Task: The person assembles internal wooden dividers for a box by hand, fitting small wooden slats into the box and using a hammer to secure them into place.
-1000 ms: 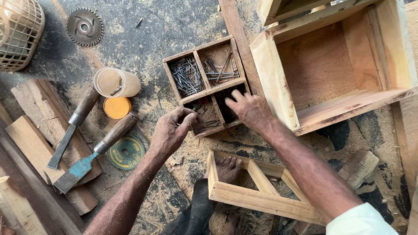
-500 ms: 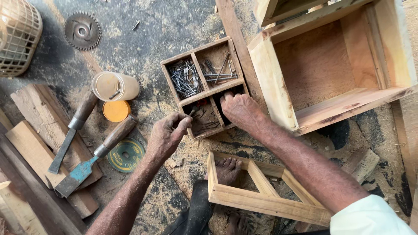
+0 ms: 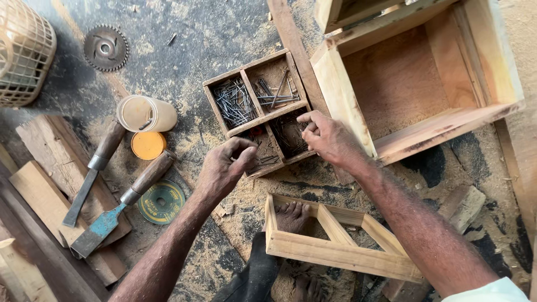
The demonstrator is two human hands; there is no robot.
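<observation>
Shifted since one second ago: left hand, formerly lower left of the nail tray, now at its lower-left compartment, fingers curled tight with tips pinched together; contents of the pinch too small to tell. Right hand, formerly over the tray's lower-right compartment, now slightly further right at that compartment's edge, fingers bent and close together, thumb against the index; anything gripped hidden. View itself moved a little between pictures.

Nail tray: small wooden box on the sawdust-strewn floor, divided into four compartments. Upper-left compartment filled with a heap of thin grey nails; upper-right with fewer, longer nails; lower pair with dark small pieces, partly covered by both hands.

Right of the tray, just beside it: large open wooden box, pale planks, plywood bottom visible. Below the hands: wooden frame with a slanted cross-piece, bare foot inside its left opening.

Left of the tray: pale cylindrical jar on its side, orange lid just below it. Two wooden-handled chisels, upper chisel and blue-bladed chisel, blades resting on scrap boards. Green disc beside the blue-bladed chisel's handle. Circular saw blade at upper left, well apart; cage-like plastic basket at the far left corner.
</observation>
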